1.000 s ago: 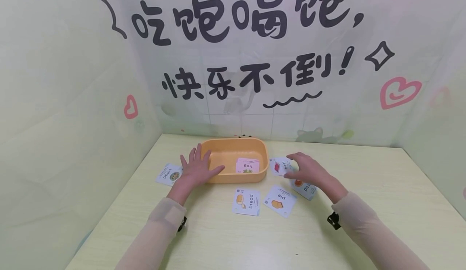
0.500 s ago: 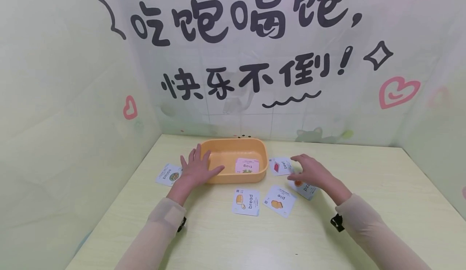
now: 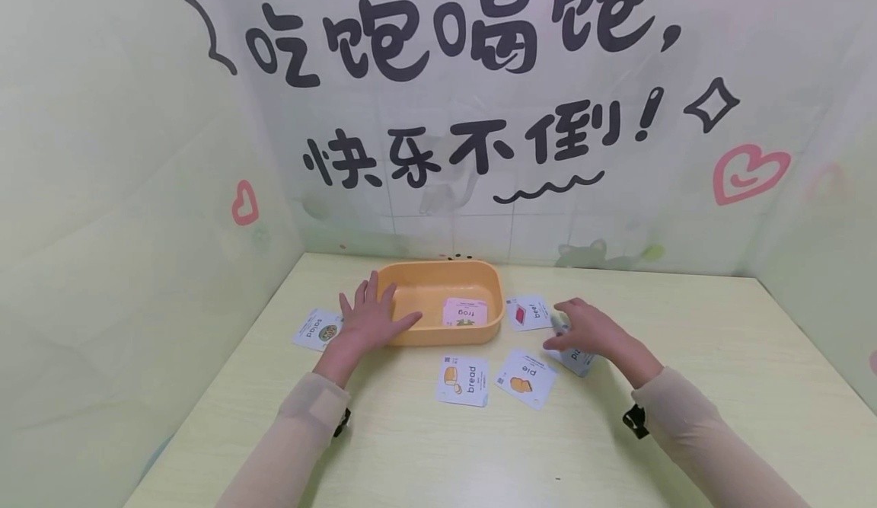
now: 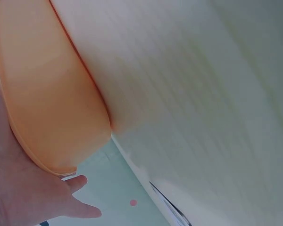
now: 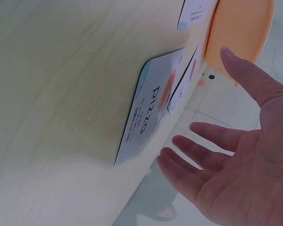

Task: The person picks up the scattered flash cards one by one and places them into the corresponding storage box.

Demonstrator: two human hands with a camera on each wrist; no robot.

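My left hand [image 3: 370, 321] rests with spread fingers at the left end of an orange plastic bin [image 3: 418, 336]; the left wrist view shows the palm beside its rim [image 4: 19, 136]. A pink frog card [image 3: 467, 311] lies inside the bin. On the right, my right hand [image 3: 591, 334] hovers close over the pizza card [image 3: 578, 362], partly hiding it. Its fingers are loosely bent, thumb apart, nothing between them; the right wrist view shows the pizza card [image 5: 148, 110] flat on the table below. Just left of this hand lies the beef card [image 3: 529, 313].
A bread card [image 3: 463, 381] and a pie card [image 3: 527, 378] lie in front of the bin. The salad card [image 3: 318, 330] is left of it, partly behind my left hand. Printed wall sheeting [image 3: 438, 226] closes off the table's back and sides.
My right hand has shifted slightly right and back toward me, from beside the beef card to over the pizza card. The left hand and the cards stay where they were.
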